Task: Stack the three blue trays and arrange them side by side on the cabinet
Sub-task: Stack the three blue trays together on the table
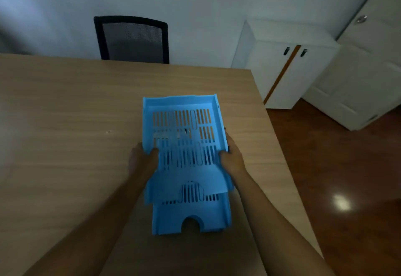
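Observation:
A blue slotted tray (182, 137) is held over the wooden table (65, 113), tilted with its far end up. My left hand (142, 159) grips its left wall, thumb inside. My right hand (231, 156) grips its right wall. Below it, nearer to me, lies a second blue tray (191, 215) with an arched cut-out in its front edge; the upper tray overlaps its far part. Whether a third tray lies under these I cannot tell. The white cabinet (280, 35) stands beyond the table's right corner.
A black mesh chair (132, 39) stands behind the table's far edge. A white door (368, 69) hangs open to the right of the cabinet. Shiny wooden floor (336, 178) lies right of the table.

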